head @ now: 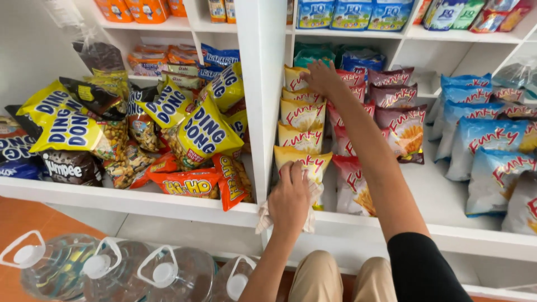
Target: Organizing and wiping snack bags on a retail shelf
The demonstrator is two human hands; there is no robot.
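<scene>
My left hand (290, 199) presses a crumpled white cloth (310, 210) against the front edge of the white shelf (391, 226), right before the nearest yellow snack bag (309, 162). My right hand (320, 77) reaches far back along a row of yellow snack bags (302, 113), its fingers resting on the rearmost bag near the red bags (352, 77). A row of red snack bags (353, 187) runs beside my right forearm. Dark maroon bags (398, 114) stand further right.
Blue snack bags (481, 151) fill the right of the shelf. A white divider (262, 84) separates a left compartment piled with yellow and orange snack bags (184, 128). Several clear water jugs (162, 274) stand on the orange floor below. My knees (335, 277) are under the shelf.
</scene>
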